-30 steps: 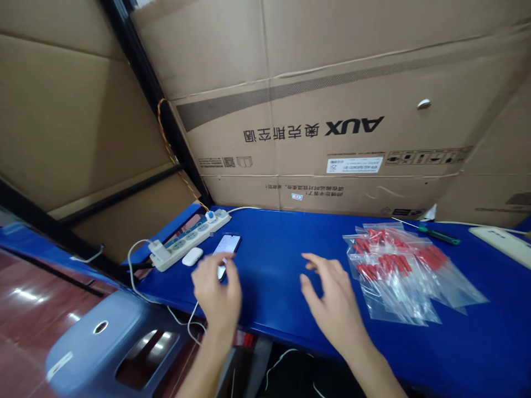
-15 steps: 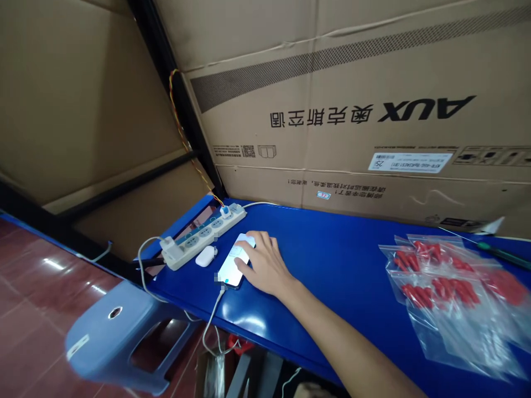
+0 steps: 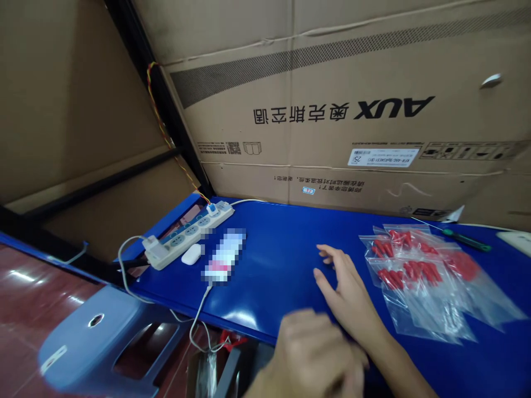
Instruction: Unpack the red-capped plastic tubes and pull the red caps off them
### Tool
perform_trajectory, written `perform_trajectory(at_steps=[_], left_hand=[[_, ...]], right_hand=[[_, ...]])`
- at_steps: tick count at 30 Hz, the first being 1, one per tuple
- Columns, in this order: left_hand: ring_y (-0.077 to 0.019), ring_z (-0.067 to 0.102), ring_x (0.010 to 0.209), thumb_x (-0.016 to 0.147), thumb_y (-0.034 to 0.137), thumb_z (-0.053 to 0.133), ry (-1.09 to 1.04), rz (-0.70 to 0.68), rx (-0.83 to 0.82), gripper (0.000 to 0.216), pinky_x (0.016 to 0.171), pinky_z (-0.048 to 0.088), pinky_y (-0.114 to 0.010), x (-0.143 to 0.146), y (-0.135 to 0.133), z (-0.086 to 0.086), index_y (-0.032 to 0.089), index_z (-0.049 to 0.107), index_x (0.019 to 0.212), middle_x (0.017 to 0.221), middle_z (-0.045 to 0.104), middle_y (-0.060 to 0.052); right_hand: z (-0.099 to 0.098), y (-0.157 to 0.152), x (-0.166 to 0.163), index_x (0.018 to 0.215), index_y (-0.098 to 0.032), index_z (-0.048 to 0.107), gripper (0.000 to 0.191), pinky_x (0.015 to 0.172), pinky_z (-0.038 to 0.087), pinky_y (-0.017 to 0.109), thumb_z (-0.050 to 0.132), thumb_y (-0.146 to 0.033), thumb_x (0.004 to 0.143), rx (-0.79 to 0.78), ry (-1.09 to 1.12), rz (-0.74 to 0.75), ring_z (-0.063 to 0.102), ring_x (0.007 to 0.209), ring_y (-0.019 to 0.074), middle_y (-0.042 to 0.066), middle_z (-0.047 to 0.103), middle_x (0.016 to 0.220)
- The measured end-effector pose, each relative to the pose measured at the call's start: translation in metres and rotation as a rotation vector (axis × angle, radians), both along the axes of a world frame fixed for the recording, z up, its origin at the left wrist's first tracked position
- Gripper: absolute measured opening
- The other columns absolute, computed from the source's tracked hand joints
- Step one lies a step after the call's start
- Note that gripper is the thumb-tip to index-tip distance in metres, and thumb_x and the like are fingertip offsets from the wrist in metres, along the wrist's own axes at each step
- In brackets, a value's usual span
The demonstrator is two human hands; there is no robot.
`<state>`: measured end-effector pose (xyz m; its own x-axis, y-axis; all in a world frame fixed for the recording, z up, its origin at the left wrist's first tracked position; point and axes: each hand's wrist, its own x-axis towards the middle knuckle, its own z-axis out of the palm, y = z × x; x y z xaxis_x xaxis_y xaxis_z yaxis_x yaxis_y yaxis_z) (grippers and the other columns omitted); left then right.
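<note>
My right hand [image 3: 350,298] hovers over the middle of the blue table [image 3: 282,254], thumb and fingers apart, with nothing between them. Low in the view, my left hand [image 3: 307,354] is blurred and curled like a fist; whatever it may hold is hidden. Right of my right hand lie several clear zip bags [image 3: 427,298] with red pieces inside. A phone [image 3: 226,254] with a lit, pixelated screen rests on the table at the left, and neither hand touches it. A white charging cable [image 3: 199,309] runs from its lower end.
A white power strip [image 3: 191,235] and a small white case [image 3: 191,254] sit left of the phone. Behind the bags lies a green-handled screwdriver [image 3: 467,240]. A printed cardboard sheet [image 3: 315,72] walls the back. A blue plastic stool [image 3: 103,337] stands on the floor at lower left.
My right hand has left the phone and moved right, towards the bags. My left hand has risen into view from below. The camera has turned slightly right.
</note>
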<state>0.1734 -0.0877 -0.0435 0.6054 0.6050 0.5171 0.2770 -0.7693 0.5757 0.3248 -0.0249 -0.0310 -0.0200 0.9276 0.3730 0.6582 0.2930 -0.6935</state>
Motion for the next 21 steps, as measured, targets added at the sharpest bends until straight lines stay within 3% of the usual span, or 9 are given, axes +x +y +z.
perform_trajectory(at_steps=[2,5,7,9,14,17,21], left_hand=[[-0.0227,0.068,0.081,0.1,0.033,0.045,0.015,0.226,-0.003,0.027,0.08,0.058,-0.046,0.006,0.035,0.036,0.026,0.071,0.101,0.086,0.073,-0.007],[-0.0247,0.065,0.109,0.102,0.038,0.045,0.108,0.331,0.004,0.032,0.098,0.054,-0.046,0.015,0.077,0.068,0.024,0.065,0.123,0.115,0.073,-0.008],[-0.0263,0.057,0.129,0.103,0.046,0.045,0.177,0.339,-0.015,0.043,0.108,0.049,-0.048,0.019,0.089,0.069,0.026,0.055,0.14,0.139,0.063,-0.008],[-0.0253,0.047,0.141,0.105,0.048,0.042,0.182,0.326,-0.037,0.05,0.116,0.044,-0.047,0.021,0.091,0.059,0.028,0.045,0.151,0.152,0.053,-0.007],[-0.0248,0.038,0.15,0.105,0.051,0.039,0.199,0.263,-0.021,0.058,0.122,0.039,-0.046,0.021,0.083,0.04,0.031,0.031,0.16,0.164,0.039,-0.007],[-0.0256,0.049,0.143,0.106,0.05,0.037,0.272,0.239,0.021,0.056,0.116,0.045,-0.045,0.025,0.088,0.044,0.03,0.033,0.158,0.159,0.046,-0.008],[-0.0257,0.068,0.118,0.105,0.043,0.039,0.434,0.196,0.064,0.048,0.096,0.056,-0.04,0.045,0.116,0.051,0.026,0.046,0.149,0.13,0.07,-0.008]], right_hand=[[-0.009,-0.008,0.011,0.14,-0.026,0.05,0.044,0.099,0.053,0.048,0.049,-0.038,0.098,-0.008,0.06,-0.009,0.062,0.113,0.0265,0.01,0.063,0.125],[-0.015,-0.013,0.021,0.141,-0.026,0.049,0.046,0.098,0.055,0.047,0.048,-0.045,0.1,-0.021,0.132,-0.042,0.063,0.113,0.0257,0.012,0.06,0.134],[-0.016,-0.014,0.026,0.144,-0.026,0.047,0.049,0.099,0.055,0.048,0.048,-0.047,0.1,-0.016,0.133,-0.081,0.062,0.117,0.0262,0.013,0.057,0.139],[-0.015,-0.013,0.03,0.148,-0.026,0.044,0.052,0.104,0.052,0.05,0.048,-0.048,0.1,-0.005,0.105,-0.108,0.06,0.124,0.0271,0.013,0.055,0.14],[-0.006,-0.016,0.041,0.152,-0.025,0.041,0.054,0.108,0.048,0.051,0.044,-0.044,0.101,0.086,0.018,-0.134,0.056,0.128,0.0279,0.013,0.055,0.14],[0.003,-0.021,0.059,0.147,-0.023,0.048,0.052,0.11,0.042,0.056,0.045,-0.043,0.1,0.174,-0.153,-0.272,0.052,0.131,0.0339,0.015,0.058,0.138],[0.004,-0.023,0.092,0.147,-0.018,0.048,0.061,0.099,0.041,0.065,0.049,-0.051,0.096,0.054,-0.391,-0.621,0.045,0.131,0.0469,0.025,0.057,0.136]])
